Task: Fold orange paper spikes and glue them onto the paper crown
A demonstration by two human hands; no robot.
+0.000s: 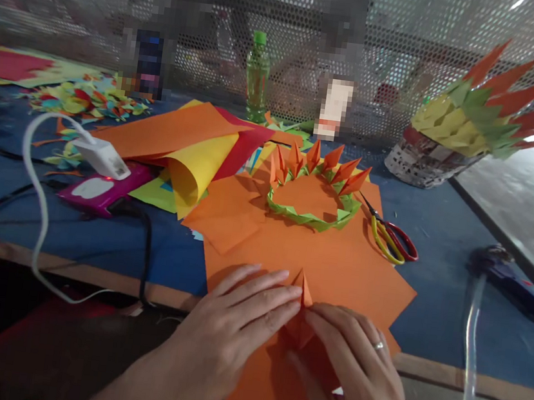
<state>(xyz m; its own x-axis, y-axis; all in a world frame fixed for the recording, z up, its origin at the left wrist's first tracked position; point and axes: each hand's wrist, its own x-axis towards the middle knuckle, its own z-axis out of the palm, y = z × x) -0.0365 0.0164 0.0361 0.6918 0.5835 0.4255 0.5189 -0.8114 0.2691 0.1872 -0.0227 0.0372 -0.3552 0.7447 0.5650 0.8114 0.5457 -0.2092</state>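
Observation:
A small piece of folded orange paper (300,317), pointed at its top, lies between my hands on larger orange sheets. My left hand (241,313) rests on it from the left, fingers stretched out and tips pressing its edge; the thumb is hidden. From the right, my right hand (355,353), with a ring on one finger, has its fingers bent onto the same piece, the thumb lower down. Just beyond stands a ring of folded green paper (301,218), with several pointed orange pieces (331,159) along its far side.
Scissors (389,238) lie right of the ring. A paper-scaled basket shape (442,140) stands back right, near a glue gun (519,283). Left are coloured sheets (168,133), a magenta power strip (103,189) with a white charger (101,157), and paper scraps (89,97). A green-capped bottle (256,79) stands behind.

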